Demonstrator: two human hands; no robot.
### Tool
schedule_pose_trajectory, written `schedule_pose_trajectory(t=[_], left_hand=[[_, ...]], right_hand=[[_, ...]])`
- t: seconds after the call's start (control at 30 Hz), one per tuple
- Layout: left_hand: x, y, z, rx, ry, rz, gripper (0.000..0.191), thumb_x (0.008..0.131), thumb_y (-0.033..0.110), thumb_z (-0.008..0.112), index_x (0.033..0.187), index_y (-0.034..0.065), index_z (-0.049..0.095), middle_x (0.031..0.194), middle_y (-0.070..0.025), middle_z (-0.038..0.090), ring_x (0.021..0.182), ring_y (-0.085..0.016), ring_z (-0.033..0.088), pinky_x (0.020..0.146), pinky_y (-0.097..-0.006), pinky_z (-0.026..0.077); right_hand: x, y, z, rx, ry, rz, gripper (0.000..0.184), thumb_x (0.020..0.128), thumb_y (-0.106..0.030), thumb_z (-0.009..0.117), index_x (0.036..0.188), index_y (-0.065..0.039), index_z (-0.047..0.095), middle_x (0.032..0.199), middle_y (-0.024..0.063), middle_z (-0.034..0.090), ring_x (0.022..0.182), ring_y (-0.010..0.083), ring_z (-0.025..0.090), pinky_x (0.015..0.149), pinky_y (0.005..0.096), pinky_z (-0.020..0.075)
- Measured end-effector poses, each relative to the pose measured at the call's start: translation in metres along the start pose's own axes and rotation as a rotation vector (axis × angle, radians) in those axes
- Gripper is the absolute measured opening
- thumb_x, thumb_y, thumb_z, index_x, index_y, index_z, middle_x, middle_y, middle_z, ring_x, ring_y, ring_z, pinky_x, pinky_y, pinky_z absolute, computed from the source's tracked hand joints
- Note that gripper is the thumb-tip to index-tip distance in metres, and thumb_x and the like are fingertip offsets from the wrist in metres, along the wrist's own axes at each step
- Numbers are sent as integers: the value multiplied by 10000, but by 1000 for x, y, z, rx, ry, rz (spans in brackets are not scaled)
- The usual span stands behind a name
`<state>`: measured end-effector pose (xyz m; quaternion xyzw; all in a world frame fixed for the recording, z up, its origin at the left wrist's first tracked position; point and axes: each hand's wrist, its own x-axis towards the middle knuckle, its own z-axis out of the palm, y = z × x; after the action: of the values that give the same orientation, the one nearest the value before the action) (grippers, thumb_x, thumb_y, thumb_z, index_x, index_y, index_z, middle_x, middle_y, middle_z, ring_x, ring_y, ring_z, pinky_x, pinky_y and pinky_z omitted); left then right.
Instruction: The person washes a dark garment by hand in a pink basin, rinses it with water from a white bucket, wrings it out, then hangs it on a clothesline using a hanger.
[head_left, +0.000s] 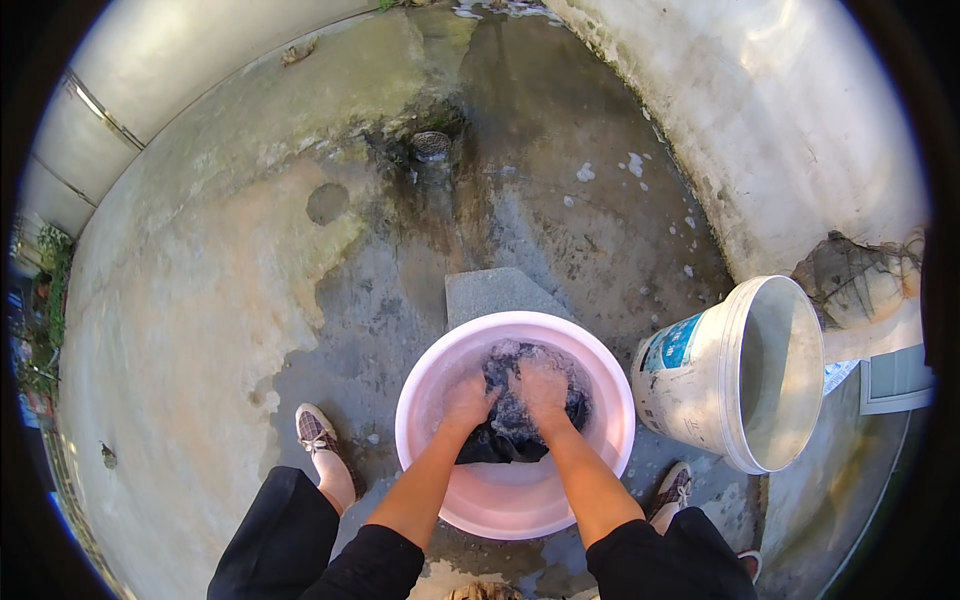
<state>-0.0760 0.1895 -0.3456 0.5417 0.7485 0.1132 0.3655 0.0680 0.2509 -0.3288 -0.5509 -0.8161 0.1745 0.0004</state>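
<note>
A round pink plastic basin (510, 499) stands on the wet ground between my feet, with soapy water in it. A dark cloth (499, 442), perhaps a garment, lies bunched in the water. My left hand (470, 403) is curled on the cloth's left side, its fingertips lost in the folds. On the other side my right hand (541, 386) bears on the cloth, partly under the suds and blurred. Both hands appear to grip the cloth, close together, though water hides most of the fingers.
Right of the basin, a large white plastic bucket (679, 397) with a blue label leans on its side, mouth rightward. A grey stone slab (499, 292) lies beyond the basin. Farther off are a drain cover (431, 145) and a pale wall (795, 127). My shoes flank the basin.
</note>
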Motion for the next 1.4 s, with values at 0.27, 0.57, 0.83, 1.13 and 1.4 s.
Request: schedule_pose_trajectory(t=[0.27, 0.57, 0.83, 1.13, 1.4], left_hand=[[-55, 45, -38, -1088, 225, -161, 391, 958, 404, 488, 920, 24, 569, 835, -27, 561, 828, -117, 511, 766, -279, 423], [-129, 83, -68, -501, -240, 241, 238, 809, 240, 688, 700, 46, 604, 744, 8, 529, 726, -119, 473, 660, -311, 373], [-125, 26, -1, 135, 247, 59, 678, 748, 297, 716, 1342, 141, 429, 1419, -275, 238, 1274, -469, 294, 938, -592, 364], [-21, -14, 20, 487, 70, 108, 310, 783, 153, 599, 1060, 18, 630, 1102, -262, 563, 1041, -429, 535, 850, -509, 471], [-26, 33, -46, -861, -35, -35, 410, 868, 300, 624, 1138, -6, 595, 1035, -140, 648, 943, -239, 626, 847, -361, 482]], right_hand=[[-71, -7, -67, 748, 123, 100, 433, 904, -416, 514, 844, 9, 572, 772, 151, 588, 753, 321, 572, 683, 407, 430], [-152, -16, -115, 696, 179, 514, 318, 851, -276, 661, 737, -11, 527, 874, 124, 535, 806, 255, 510, 726, 401, 389], [-127, -48, -37, 116, 43, 238, 715, 798, -425, 673, 1397, -170, 378, 1463, 243, 188, 1282, 505, 254, 957, 666, 248], [-48, -14, 18, -136, 57, -50, 356, 716, -398, 669, 925, -111, 679, 988, 116, 619, 1019, 294, 537, 841, 536, 368], [-13, -13, -34, 534, -154, 327, 374, 783, -363, 596, 1009, -73, 663, 1014, 155, 649, 1012, 305, 590, 894, 400, 448]])
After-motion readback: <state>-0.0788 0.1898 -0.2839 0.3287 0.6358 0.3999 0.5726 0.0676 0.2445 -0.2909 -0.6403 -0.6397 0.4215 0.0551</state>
